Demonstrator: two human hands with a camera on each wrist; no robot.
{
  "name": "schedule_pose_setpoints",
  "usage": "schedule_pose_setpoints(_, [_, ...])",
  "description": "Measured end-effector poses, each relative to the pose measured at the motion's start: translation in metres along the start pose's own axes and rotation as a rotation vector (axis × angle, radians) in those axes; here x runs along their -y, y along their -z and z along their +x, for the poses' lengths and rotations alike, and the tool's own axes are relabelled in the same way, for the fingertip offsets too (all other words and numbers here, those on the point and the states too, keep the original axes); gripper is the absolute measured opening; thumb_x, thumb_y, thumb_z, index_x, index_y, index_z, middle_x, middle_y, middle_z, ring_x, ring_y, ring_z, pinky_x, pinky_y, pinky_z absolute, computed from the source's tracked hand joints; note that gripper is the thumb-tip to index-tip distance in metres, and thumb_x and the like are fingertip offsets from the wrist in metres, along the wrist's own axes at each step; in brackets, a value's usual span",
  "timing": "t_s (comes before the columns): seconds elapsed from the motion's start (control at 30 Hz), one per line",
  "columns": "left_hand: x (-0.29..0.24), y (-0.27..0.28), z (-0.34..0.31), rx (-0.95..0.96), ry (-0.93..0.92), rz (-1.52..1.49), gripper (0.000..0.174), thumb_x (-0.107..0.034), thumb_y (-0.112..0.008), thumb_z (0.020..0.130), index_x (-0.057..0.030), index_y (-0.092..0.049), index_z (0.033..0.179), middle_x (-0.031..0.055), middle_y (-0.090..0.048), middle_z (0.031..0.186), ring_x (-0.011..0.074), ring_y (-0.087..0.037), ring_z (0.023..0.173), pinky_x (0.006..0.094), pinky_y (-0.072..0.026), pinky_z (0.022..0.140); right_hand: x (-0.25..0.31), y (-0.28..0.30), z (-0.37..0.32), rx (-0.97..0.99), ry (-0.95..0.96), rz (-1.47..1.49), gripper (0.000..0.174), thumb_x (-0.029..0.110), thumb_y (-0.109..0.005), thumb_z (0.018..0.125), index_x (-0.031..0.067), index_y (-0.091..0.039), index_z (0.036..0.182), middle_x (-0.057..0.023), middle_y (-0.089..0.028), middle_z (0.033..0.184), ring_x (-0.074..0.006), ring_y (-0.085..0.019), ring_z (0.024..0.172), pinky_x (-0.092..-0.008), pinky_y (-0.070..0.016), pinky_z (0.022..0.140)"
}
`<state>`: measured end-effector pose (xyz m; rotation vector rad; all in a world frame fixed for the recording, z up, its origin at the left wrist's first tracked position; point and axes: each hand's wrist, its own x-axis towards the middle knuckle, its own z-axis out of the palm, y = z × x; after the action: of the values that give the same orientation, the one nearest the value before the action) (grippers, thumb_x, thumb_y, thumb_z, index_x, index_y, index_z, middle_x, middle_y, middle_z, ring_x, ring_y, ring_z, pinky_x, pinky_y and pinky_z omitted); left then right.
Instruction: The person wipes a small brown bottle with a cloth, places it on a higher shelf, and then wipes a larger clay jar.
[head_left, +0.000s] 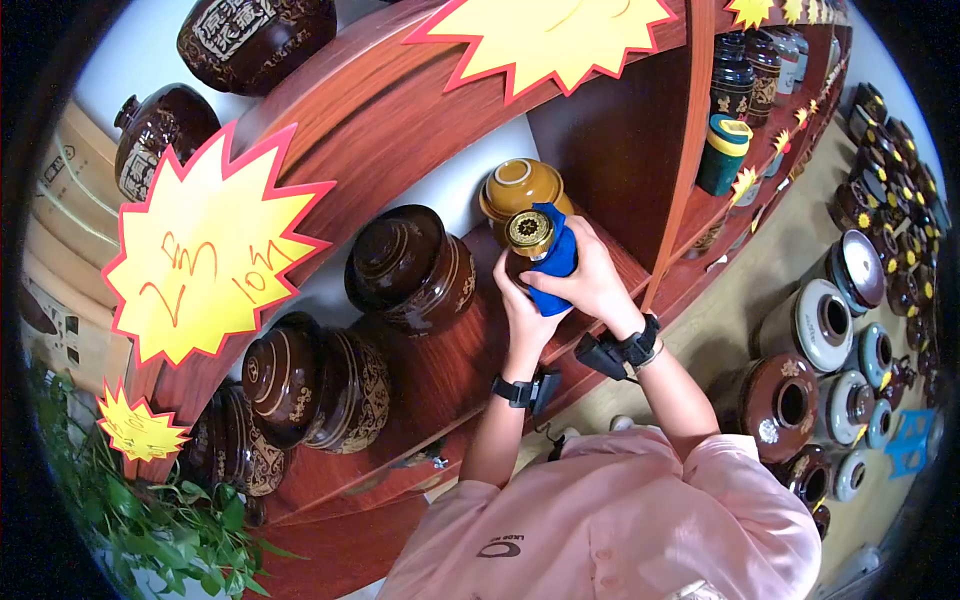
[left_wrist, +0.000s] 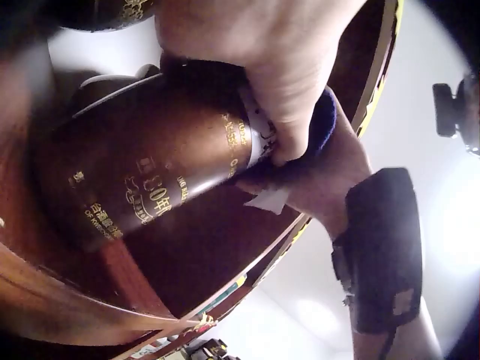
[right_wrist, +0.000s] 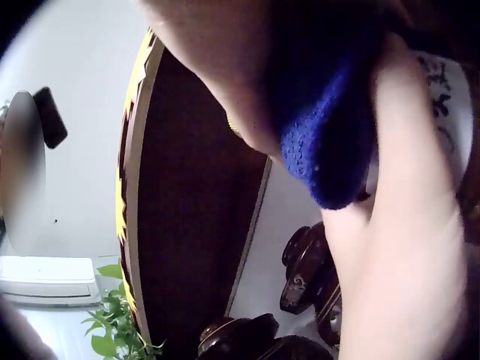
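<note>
This is a shop that sells ceramic jars; the wooden shelves [head_left: 400, 110] carry many brown jars [head_left: 410, 265]; yellow star-shaped price tags [head_left: 205, 250] hang there; more glazed pots [head_left: 815, 320] stand on the floor [head_left: 730, 310].

Pink short-sleeve shirt [head_left: 620, 520] w/ small dark logo [head_left: 498, 547] near L shoulder, black strap [head_left: 512, 391] + black cam unit on L wrist, matching black strap [head_left: 642, 345] + cam on R wrist, forearms bare

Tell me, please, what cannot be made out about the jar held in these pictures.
Head view: left hand, right hand and blue cloth hide most of the jar.
Left wrist view: its top is hidden behind the fingers.
Right wrist view: its label is blurred and partly covered.
</note>
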<state>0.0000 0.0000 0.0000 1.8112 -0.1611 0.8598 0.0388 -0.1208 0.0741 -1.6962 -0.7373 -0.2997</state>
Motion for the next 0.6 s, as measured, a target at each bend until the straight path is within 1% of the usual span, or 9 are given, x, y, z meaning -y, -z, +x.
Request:
schedule_pose_setpoints(0.07, [-0.001,0.005,0.000,0.032,0.033,0.010,0.102,-0.015,-0.090,0.058,-0.0061,-0.025,0.137,0.0203,-0.046,0.131,0.0306,-0.050,0.119,0.0452,-0.0415,0.099,-0.002,-0.004,-0.003,-0.038,0.003,0.019,0.063,0.021,-0.083,0.067,-0.0022,-0.055,0.118,-0.0128,-0.057,0.112,-0.0250,-0.055,0.106,-0.0360,-0.0424,0.096])
schedule_pose_setpoints(0.17, [0.001,0.006,0.002,0.057,0.072,-0.021,0.100,-0.014,-0.091,0.056,-0.0055,-0.027,0.133,0.0186,-0.048,0.129,0.0286,-0.051,0.117,0.0439,-0.0427,0.098,-0.009,-0.007,-0.003,-0.045,0.013,0.187,0.067,0.024,-0.084,0.062,-0.0036,-0.056,0.116,-0.0162,-0.059,0.109,-0.0288,-0.058,0.102,-0.0364,-0.0445,0.093])
schedule_pose_setpoints(0.27, [0.017,0.010,0.004,0.110,0.116,-0.115,0.099,-0.012,-0.091,0.056,-0.0060,-0.027,0.132,0.0162,-0.048,0.128,0.0266,-0.051,0.117,0.0429,-0.0427,0.098,-0.006,0.003,0.004,0.088,-0.083,0.318,0.066,0.024,-0.085,0.063,-0.0031,-0.057,0.116,-0.0133,-0.060,0.110,-0.0231,-0.059,0.102,-0.0338,-0.0447,0.093])
schedule_pose_setpoints(0.37, [0.011,0.015,0.012,0.179,0.136,-0.234,0.098,-0.010,-0.090,0.056,-0.0072,-0.028,0.131,0.0141,-0.047,0.128,0.0249,-0.050,0.118,0.0416,-0.0426,0.100,-0.011,0.009,0.012,0.229,-0.071,0.427,0.064,0.022,-0.085,0.064,-0.0014,-0.057,0.117,-0.0102,-0.062,0.110,-0.0191,-0.058,0.102,-0.0326,-0.0443,0.094])
schedule_pose_setpoints(0.4, [0.009,0.018,0.014,0.222,0.168,-0.310,0.098,-0.007,-0.088,0.056,-0.0078,-0.027,0.132,0.0123,-0.046,0.130,0.0240,-0.049,0.120,0.0405,-0.0421,0.101,-0.010,0.012,0.016,0.280,-0.061,0.419,0.066,0.020,-0.085,0.065,-0.0002,-0.056,0.121,-0.0090,-0.063,0.112,-0.0175,-0.057,0.105,-0.0323,-0.0435,0.096])
schedule_pose_setpoints(0.5, [0.019,0.034,0.023,0.385,0.330,-0.480,0.098,-0.005,-0.086,0.057,-0.0081,-0.026,0.135,0.0113,-0.044,0.131,0.0235,-0.048,0.122,0.0399,-0.0415,0.102,-0.011,0.017,0.030,0.430,-0.068,0.442,0.071,0.019,-0.085,0.065,-0.0003,-0.053,0.126,-0.0083,-0.062,0.116,-0.0167,-0.057,0.106,-0.0316,-0.0427,0.097])
schedule_pose_setpoints(0.53, [0.020,0.037,0.027,0.438,0.309,-0.473,0.098,-0.006,-0.084,0.060,-0.0072,-0.025,0.138,0.0103,-0.044,0.132,0.0231,-0.046,0.123,0.0401,-0.0408,0.103,-0.012,0.018,0.033,0.467,-0.077,0.442,0.074,0.018,-0.085,0.065,0.0003,-0.051,0.129,-0.0072,-0.062,0.118,-0.0152,-0.056,0.107,-0.0308,-0.0421,0.098])
schedule_pose_setpoints(0.6, [0.020,0.042,0.028,0.464,0.282,-0.425,0.096,-0.007,-0.084,0.062,-0.0061,-0.025,0.139,0.0107,-0.044,0.132,0.0229,-0.046,0.123,0.0401,-0.0401,0.104,-0.013,0.016,0.033,0.470,-0.108,0.476,0.074,0.018,-0.085,0.065,0.0007,-0.051,0.129,-0.0066,-0.062,0.118,-0.0149,-0.056,0.107,-0.0304,-0.0420,0.098])
